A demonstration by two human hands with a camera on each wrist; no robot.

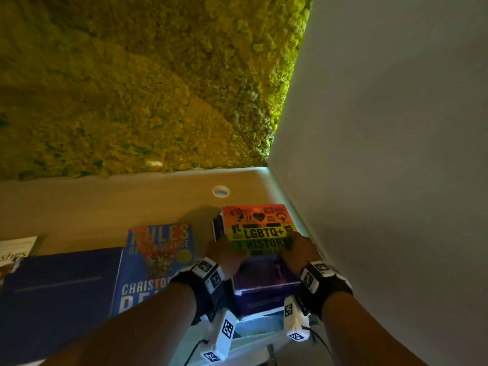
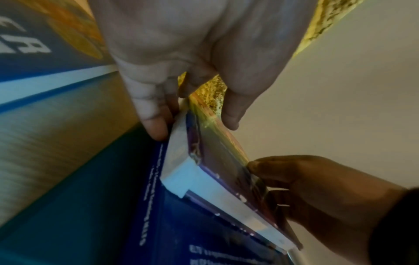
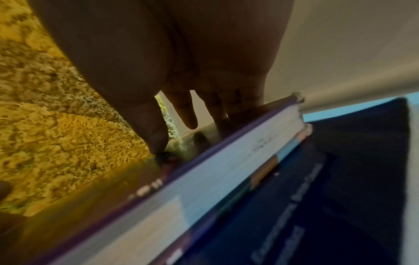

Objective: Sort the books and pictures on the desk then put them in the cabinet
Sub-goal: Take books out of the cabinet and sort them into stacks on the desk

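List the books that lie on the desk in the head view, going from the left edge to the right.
Pale book at the left edge → plain dark blue book → blue "Rules of Vengeance" book → rainbow "LGBTQ+ History" book, on top of a stack by the wall, held by the left hand and right hand.

Beige desk [image 1: 105, 204], 3 flat books, 1 book stack [image 1: 264, 286]

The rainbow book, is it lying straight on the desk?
No, the rainbow book lies on a purple book atop a stack, with both hands at its near edge.
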